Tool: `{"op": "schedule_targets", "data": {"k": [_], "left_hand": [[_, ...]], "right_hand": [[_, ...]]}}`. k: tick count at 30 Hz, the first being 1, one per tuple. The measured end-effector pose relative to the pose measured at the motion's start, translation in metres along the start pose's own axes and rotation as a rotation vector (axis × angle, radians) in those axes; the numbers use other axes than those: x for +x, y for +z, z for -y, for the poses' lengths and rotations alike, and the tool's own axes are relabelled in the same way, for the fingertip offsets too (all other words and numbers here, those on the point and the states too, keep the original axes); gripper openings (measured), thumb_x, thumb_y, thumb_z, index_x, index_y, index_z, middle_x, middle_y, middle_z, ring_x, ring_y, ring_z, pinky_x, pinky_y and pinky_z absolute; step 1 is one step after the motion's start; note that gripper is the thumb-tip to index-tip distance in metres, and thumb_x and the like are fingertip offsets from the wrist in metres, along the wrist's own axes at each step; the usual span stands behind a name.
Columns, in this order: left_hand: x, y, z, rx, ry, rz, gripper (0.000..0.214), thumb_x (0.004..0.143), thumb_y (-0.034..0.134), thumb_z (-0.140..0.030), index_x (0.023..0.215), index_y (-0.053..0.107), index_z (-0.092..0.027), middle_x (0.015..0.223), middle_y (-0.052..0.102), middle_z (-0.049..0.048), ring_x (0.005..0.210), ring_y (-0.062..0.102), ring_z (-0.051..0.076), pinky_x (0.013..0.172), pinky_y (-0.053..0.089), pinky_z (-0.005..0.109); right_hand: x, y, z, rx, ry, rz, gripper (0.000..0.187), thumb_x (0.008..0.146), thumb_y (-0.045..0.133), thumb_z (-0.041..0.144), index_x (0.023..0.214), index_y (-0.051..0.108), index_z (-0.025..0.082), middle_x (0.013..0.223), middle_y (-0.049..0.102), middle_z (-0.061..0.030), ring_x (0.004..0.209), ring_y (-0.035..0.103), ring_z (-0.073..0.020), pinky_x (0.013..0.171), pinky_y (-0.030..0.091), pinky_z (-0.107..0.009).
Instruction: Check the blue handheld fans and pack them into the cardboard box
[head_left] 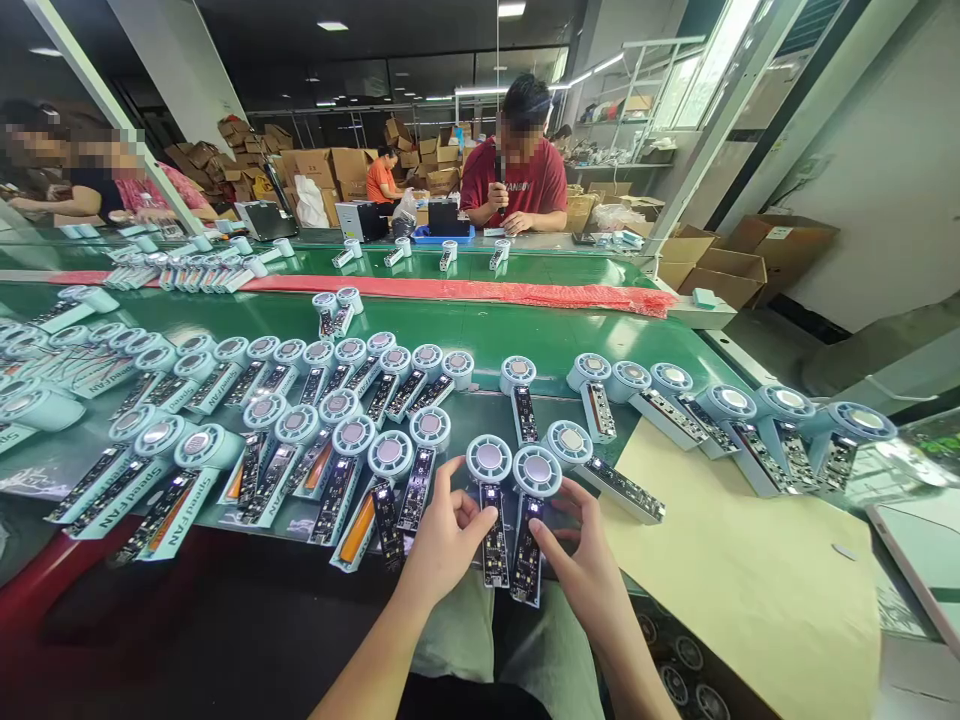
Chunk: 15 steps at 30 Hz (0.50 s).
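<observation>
My left hand (448, 530) grips a light-blue handheld fan (489, 460) at the table's front edge, thumb pressed on its exposed black circuit board. My right hand (579, 540) has its fingers round a second handheld fan (538, 471), with the thumb on that board. The two fans stand side by side, round heads away from me and handles toward me. A small white light shows on each board. Just right of them lies another fan (570, 442), its handle pointing right. Left of my left hand is a fan with a loose board (388, 525) over an orange battery.
Many more fans (202, 445) crowd the left of the bench, and several (786, 402) stand at the right on brown paper (742, 560). Behind runs a green conveyor (465, 335) with red wrap (450, 288). A person (517, 185) works opposite; others sit farther off.
</observation>
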<state>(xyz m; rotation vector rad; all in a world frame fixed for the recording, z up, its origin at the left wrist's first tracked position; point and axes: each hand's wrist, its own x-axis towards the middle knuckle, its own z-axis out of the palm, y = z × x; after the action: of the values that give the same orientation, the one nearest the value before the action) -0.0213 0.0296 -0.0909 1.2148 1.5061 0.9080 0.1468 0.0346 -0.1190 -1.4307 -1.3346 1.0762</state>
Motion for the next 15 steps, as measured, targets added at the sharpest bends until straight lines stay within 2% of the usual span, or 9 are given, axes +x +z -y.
{"op": "schedule_targets", "data": {"k": [15], "left_hand": [[0.0001, 0.0021, 0.0040, 0.010, 0.038, -0.031, 0.056, 0.081, 0.053, -0.033, 0.130, 0.026, -0.030, 0.066, 0.046, -0.0080, 0.061, 0.048, 0.011, 0.056, 0.041, 0.021]], "right_hand": [[-0.0001, 0.0014, -0.0049, -0.020, -0.062, -0.013, 0.049, 0.081, 0.054, 0.043, 0.122, 0.038, 0.022, 0.124, 0.046, -0.0112, 0.113, 0.044, -0.0270, 0.076, 0.048, -0.039]]}}
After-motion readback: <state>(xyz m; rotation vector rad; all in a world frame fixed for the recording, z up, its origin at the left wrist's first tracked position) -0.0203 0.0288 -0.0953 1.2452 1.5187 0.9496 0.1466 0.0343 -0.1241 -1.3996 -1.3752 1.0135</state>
